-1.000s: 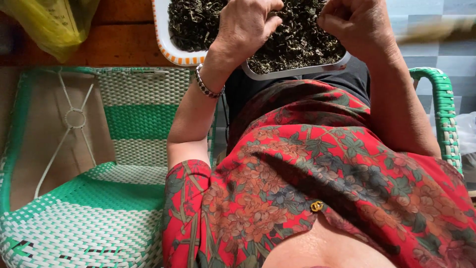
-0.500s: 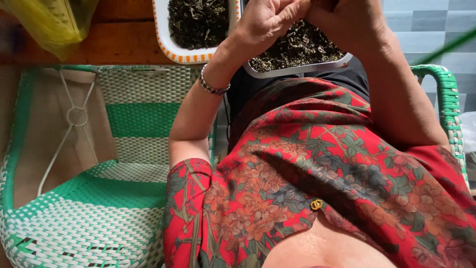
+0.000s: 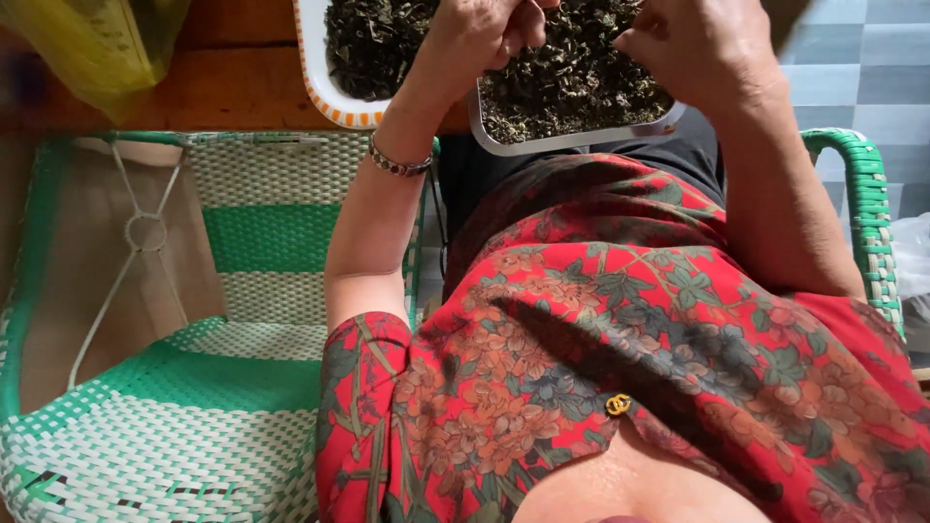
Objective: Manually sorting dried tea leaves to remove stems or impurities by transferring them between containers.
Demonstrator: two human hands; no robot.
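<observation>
Left hand: the left hand (image 3: 481, 34) is up at the top edge of view, fingers curled in and pinched together over the dried dark green leaves (image 3: 572, 82); whether any leaf sits between the fingertips I cannot tell.
Right hand: the right hand (image 3: 693, 48) hangs over the far right part of the same heap, fingers folded toward the palm; its fingertips are hidden, so what they hold I cannot tell.
Leaves: heaped in a shallow grey metal tray (image 3: 581, 138) resting on the lap, directly under both hands.
Second dish: a white rectangular dish with an orange-striped rim (image 3: 334, 102) sits just left of the tray, also filled with dark leaves, on a brown wooden surface (image 3: 232, 92).
Wrist: a beaded metal bracelet (image 3: 397, 165) circles the left wrist.
Clothing: a red floral blouse (image 3: 601, 368) fills the lower view.
Seat beside: a green and white woven chair (image 3: 194, 416) stands to the left.
Corner: a yellow plastic bag (image 3: 102, 44) lies top left.
</observation>
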